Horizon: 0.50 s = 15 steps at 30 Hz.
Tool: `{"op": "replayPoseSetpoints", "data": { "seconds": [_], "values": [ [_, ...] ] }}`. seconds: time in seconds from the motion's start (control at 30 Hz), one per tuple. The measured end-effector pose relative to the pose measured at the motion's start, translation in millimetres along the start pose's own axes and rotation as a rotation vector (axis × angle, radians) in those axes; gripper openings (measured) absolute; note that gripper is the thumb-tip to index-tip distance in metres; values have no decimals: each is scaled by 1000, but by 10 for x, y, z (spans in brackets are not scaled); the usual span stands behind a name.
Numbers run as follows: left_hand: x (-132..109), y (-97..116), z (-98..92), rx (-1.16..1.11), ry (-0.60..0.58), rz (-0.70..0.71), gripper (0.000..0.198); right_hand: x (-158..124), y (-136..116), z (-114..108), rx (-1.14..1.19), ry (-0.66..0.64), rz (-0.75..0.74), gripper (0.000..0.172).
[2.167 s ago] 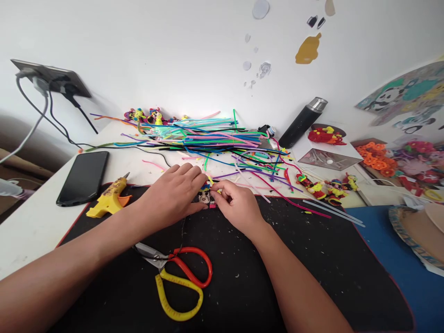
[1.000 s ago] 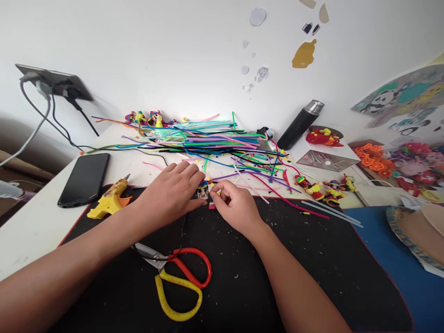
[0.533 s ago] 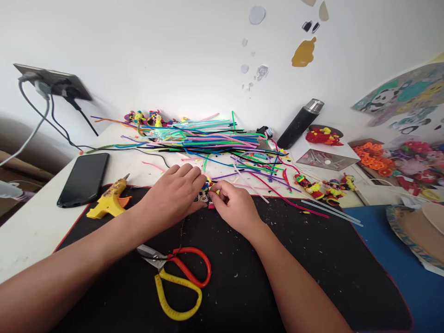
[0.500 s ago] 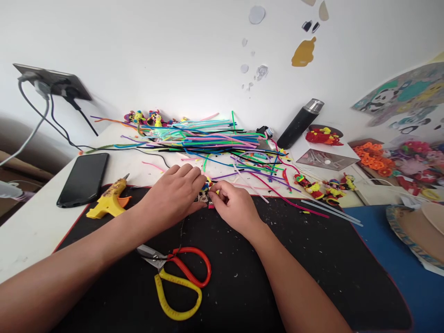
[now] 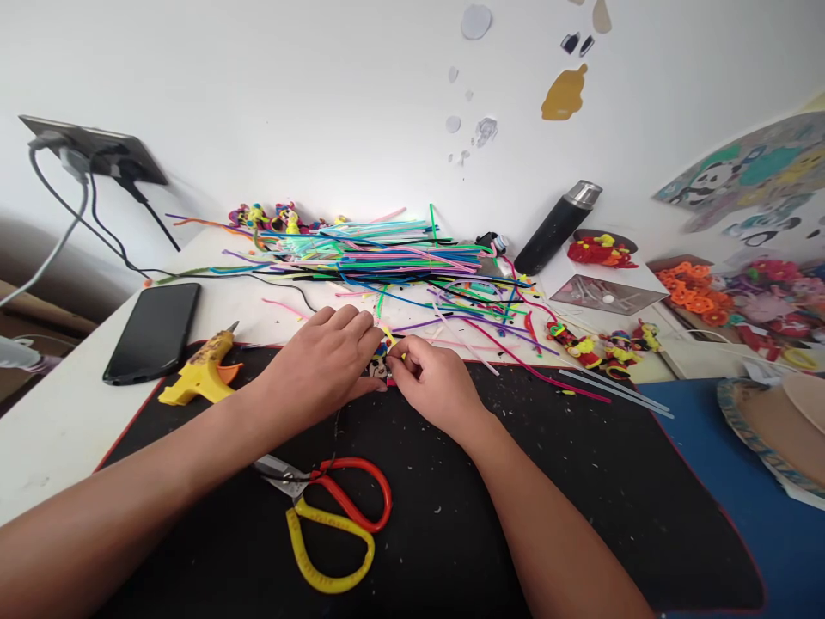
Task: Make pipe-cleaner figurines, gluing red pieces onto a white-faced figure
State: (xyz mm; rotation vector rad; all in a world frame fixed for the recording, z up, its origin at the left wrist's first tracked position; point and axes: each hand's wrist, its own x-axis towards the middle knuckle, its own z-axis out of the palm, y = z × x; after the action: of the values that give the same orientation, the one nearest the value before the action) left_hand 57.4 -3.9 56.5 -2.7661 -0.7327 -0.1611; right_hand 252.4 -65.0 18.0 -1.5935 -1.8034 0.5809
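Between my two hands is a small pipe-cleaner doll (image 5: 379,368) with a pale face, dark markings and a blue and yellow top; much of it is hidden by fingers. My left hand (image 5: 328,352) is closed around its left side, thumb beneath. Thumb and forefinger of my right hand (image 5: 435,383) pinch at a short yellow pipe-cleaner piece (image 5: 389,335) on the doll's upper right. Nearer to me, scissors (image 5: 335,516) with one red and one yellow handle lie on the black mat (image 5: 567,516).
A yellow glue gun (image 5: 199,370) and a phone (image 5: 155,331) lie at left. Behind my hands is a heap of coloured pipe cleaners (image 5: 412,258). A black flask (image 5: 558,228), a white box (image 5: 606,288) and finished dolls (image 5: 619,352) are to the right.
My right fingertips have shifted slightly at the doll's upper right, where more of the yellow piece shows. The red bit below the face is now mostly covered.
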Motion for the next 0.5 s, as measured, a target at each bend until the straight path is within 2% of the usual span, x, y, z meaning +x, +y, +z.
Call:
{"op": "replayPoseSetpoints", "data": {
  "seconds": [0.5],
  "values": [
    [18,-1,38,-78,20,9,37,1,-10,-3,-6,13,-6,7]
  ]
}}
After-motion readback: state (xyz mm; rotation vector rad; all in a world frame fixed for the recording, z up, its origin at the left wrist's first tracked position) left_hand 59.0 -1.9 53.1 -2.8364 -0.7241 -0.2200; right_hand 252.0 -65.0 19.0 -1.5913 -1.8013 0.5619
